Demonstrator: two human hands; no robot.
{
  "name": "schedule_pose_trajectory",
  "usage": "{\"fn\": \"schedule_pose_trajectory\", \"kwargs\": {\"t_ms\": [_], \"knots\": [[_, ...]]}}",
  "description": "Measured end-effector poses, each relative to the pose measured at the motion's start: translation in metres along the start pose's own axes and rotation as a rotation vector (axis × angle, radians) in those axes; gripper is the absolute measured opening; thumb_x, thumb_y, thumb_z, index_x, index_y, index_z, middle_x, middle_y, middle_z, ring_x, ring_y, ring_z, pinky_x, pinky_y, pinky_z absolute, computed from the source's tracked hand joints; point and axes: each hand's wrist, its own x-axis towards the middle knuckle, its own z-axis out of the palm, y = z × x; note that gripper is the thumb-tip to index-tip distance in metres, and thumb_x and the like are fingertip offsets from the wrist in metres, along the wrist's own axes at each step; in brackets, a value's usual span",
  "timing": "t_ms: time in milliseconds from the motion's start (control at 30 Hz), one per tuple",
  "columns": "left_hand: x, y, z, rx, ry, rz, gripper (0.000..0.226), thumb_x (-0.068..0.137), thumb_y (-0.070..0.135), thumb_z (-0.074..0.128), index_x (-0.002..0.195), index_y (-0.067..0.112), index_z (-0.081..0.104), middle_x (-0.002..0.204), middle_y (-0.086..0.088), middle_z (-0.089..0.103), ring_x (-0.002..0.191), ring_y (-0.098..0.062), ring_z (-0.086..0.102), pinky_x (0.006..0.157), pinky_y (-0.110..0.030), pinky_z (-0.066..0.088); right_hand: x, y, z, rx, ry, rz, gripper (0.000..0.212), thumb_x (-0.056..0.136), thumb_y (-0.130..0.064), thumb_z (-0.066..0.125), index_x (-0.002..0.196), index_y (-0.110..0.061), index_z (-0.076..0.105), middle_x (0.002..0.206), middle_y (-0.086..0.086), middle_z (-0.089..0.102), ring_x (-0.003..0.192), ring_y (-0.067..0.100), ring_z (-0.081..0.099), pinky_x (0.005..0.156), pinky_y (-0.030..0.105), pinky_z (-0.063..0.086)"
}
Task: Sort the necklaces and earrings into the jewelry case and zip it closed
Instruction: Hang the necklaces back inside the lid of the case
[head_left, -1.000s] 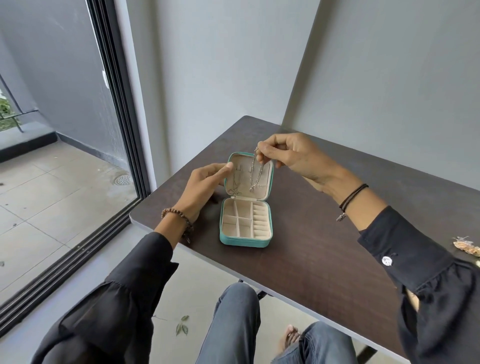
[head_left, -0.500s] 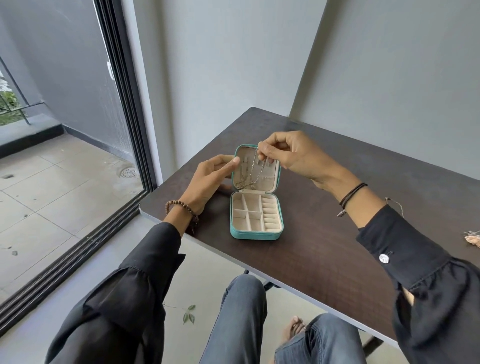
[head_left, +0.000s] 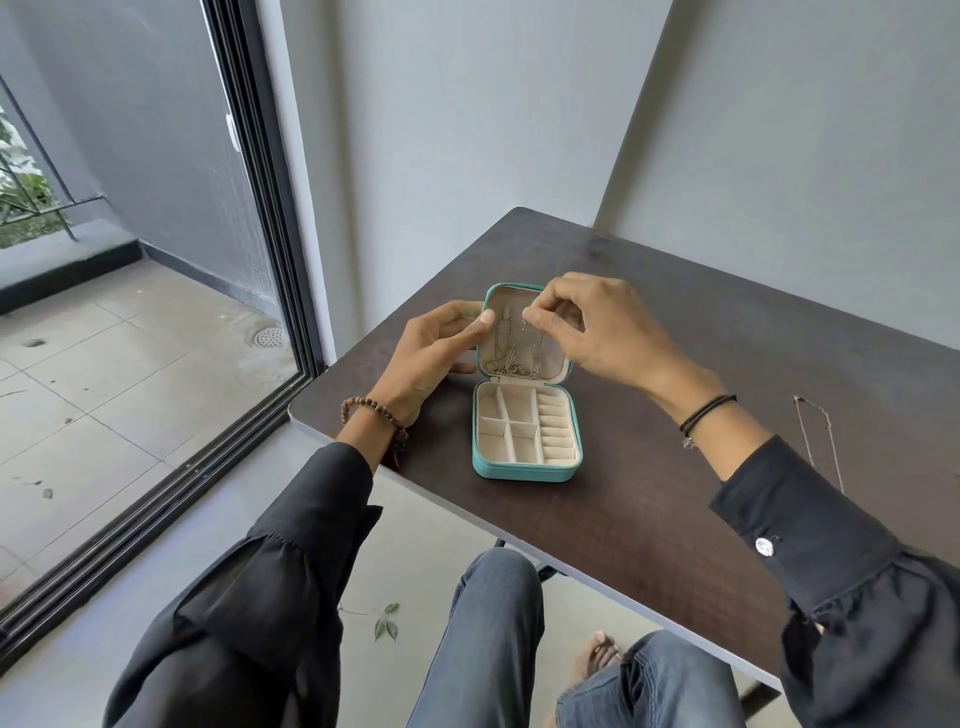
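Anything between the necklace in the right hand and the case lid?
Nothing visible. The right hand pinches the necklace directly in front of the open lid, beside another chain hanging there. The left hand holds the lid's edge.

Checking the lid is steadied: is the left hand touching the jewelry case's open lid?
Touching. The head view shows the left hand pinching the left edge of the lid, thumb on the inside face, fingers behind it.

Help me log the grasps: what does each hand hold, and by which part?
The right hand pinches a necklace by its upper end; the left hand grips the jewelry case lid by its left edge.
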Motion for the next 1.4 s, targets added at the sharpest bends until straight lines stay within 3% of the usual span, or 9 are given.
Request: {"fn": "schedule_pose_trajectory", "kwargs": {"t_ms": [133, 267, 400, 533, 633, 867, 1033, 1400], "knots": [[0.002, 0.0, -0.001, -0.002, 0.018, 0.003, 0.028, 0.099, 0.037, 0.063, 0.117, 0.018, 0.07, 0.109, 0.001, 0.077, 0.101, -0.007, 0.069, 0.083, -0.037, 0.057, -0.005, 0.003, 0.01, -0.163, 0.135, -0.105, 0.021, 0.098, -0.041, 0.065, 0.093, -0.021, 0.07, 0.089, -0.013, 0.056, 0.066, 0.003, 0.045, 0.059, 0.024, 0.036], [0.003, -0.001, -0.001, -0.017, 0.017, -0.006, 0.027, 0.099, 0.037, 0.063, 0.116, 0.018, 0.07, 0.106, 0.004, 0.077, 0.101, -0.006, 0.068, 0.083, -0.035, 0.056, -0.008, 0.004, 0.013, -0.222, 0.271, -0.175, 0.021, 0.099, -0.038, 0.064, 0.096, -0.018, 0.071, 0.097, -0.006, 0.057, 0.073, 0.006, 0.048, 0.056, 0.028, 0.045], [0.003, -0.002, 0.0, -0.022, 0.001, -0.008, 0.028, 0.099, 0.037, 0.062, 0.117, 0.017, 0.068, 0.109, 0.003, 0.077, 0.101, -0.006, 0.067, 0.084, -0.033, 0.055, -0.007, 0.007, 0.019, -0.337, 0.433, -0.231, 0.022, 0.1, -0.033, 0.064, 0.093, -0.014, 0.072, 0.097, 0.002, 0.059, 0.074, 0.007, 0.047, 0.047, 0.023, 0.038], [0.003, -0.001, 0.0, -0.017, -0.003, -0.003, 0.026, 0.1, 0.036, 0.061, 0.116, 0.017, 0.068, 0.108, 0.003, 0.077, 0.097, -0.002, 0.067, 0.08, -0.027, 0.055, -0.003, 0.013, 0.027, -0.394, 0.55, -0.274, 0.022, 0.099, -0.031, 0.067, 0.09, -0.012, 0.073, 0.097, 0.006, 0.06, 0.079, 0.018, 0.053, 0.058, 0.023, 0.039], [0.002, 0.0, 0.0, -0.026, -0.012, 0.007, 0.023, 0.101, 0.034, 0.061, 0.115, 0.018, 0.067, 0.105, 0.004, 0.077, 0.094, -0.001, 0.067, 0.075, -0.02, 0.054, 0.001, 0.017, 0.033, -0.437, 0.603, -0.325, 0.021, 0.1, -0.028, 0.067, 0.089, -0.012, 0.074, 0.095, 0.008, 0.061, 0.078, 0.022, 0.052, 0.068, 0.034, 0.048], [0.002, 0.0, -0.001, -0.018, -0.045, 0.013, 0.022, 0.102, 0.034, 0.059, 0.116, 0.018, 0.065, 0.11, -0.002, 0.076, 0.095, -0.006, 0.067, 0.078, -0.025, 0.053, -0.001, 0.017, 0.039, -0.54, 0.713, -0.358, 0.019, 0.1, -0.031, 0.069, 0.087, -0.019, 0.075, 0.087, 0.004, 0.062, 0.073, 0.021, 0.052, 0.067, 0.037, 0.039], [0.002, -0.003, -0.003, -0.041, -0.084, 0.032, 0.02, 0.103, 0.031, 0.058, 0.117, 0.017, 0.062, 0.114, -0.012, 0.075, 0.096, -0.014, 0.069, 0.086, -0.035, 0.054, -0.002, 0.013, 0.04, -0.62, 0.814, -0.378, 0.019, 0.097, -0.033, 0.073, 0.081, -0.023, 0.077, 0.071, 0.0, 0.052, 0.063, 0.022, 0.052, 0.067, 0.038, 0.037], [0.003, -0.003, -0.003, -0.068, -0.096, 0.055, 0.015, 0.103, 0.026, 0.058, 0.116, 0.019, 0.062, 0.114, -0.016, 0.073, 0.096, -0.015, 0.067, 0.086, -0.034, 0.054, 0.001, 0.01, 0.035, -0.405, 0.8, -0.233, 0.017, 0.083, -0.046, 0.084, 0.076, -0.031, 0.078, 0.076, -0.002, 0.052, 0.066, 0.018, 0.047, 0.066, 0.037, 0.036]]}}
